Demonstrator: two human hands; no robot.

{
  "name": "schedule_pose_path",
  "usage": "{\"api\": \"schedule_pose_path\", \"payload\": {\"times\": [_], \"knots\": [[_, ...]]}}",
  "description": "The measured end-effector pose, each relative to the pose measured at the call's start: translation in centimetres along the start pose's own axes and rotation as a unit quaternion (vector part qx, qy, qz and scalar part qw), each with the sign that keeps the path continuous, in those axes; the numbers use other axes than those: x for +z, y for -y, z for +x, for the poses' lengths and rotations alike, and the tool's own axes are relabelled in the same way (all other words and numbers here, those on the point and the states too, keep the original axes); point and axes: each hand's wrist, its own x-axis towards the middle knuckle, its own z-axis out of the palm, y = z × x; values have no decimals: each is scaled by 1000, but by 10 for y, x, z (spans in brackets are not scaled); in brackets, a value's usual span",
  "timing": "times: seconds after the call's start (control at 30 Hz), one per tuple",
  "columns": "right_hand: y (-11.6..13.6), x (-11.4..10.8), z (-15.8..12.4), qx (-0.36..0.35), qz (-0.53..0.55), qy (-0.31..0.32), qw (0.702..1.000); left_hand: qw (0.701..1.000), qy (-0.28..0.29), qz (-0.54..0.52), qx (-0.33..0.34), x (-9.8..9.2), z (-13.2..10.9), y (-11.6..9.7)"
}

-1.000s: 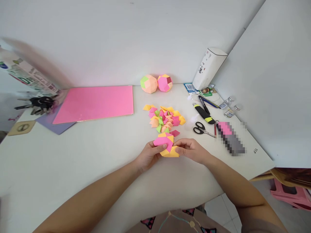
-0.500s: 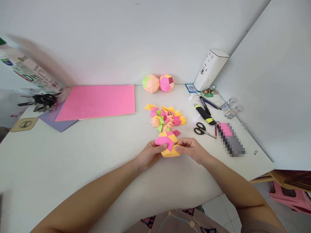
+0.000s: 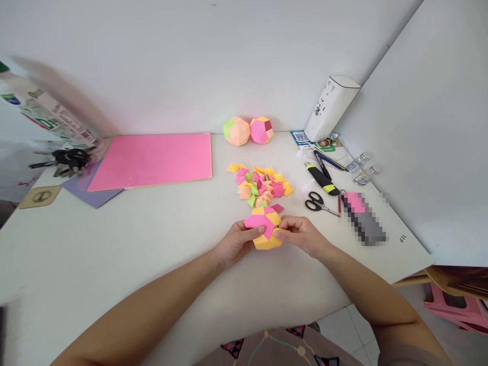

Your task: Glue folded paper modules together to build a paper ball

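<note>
A partly assembled pink and yellow folded-paper ball [image 3: 263, 227] is held low over the white table between my hands. My left hand [image 3: 238, 241] closes on its left side, thumb on the pink face. On the right side, my right hand [image 3: 301, 235] pinches a yellow part at the ball's edge with thumb and forefinger; the inner fingers are partly hidden. Just beyond the ball lies a pile of folded paper pieces [image 3: 262, 187] in pink, yellow, green and peach. Against the wall sit a peach and green paper ball [image 3: 237, 132] and a pink and yellow paper ball [image 3: 261, 130].
Pink paper sheets [image 3: 156, 160] lie at the left, over a purple sheet [image 3: 95, 188], near keys [image 3: 70, 158] and a leaning packet [image 3: 49, 114]. At right are scissors [image 3: 316, 202], a utility knife [image 3: 322, 179], small bottles [image 3: 364, 168] and a white case [image 3: 331, 108].
The paper ball has shifted very slightly in my hands, and the yellow part at its right edge sticks out a bit more. Both hands keep nearly the same place.
</note>
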Motion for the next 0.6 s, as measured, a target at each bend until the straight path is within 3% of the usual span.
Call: {"api": "schedule_pose_path", "payload": {"times": [0.27, 0.6], "knots": [[3, 3, 0, 8, 40, -5, 999, 999, -7, 34, 21, -1, 0, 4], [8, -3, 2, 36, 116, 6, 993, 1000, -14, 1, 17, 1, 0, 1]]}}
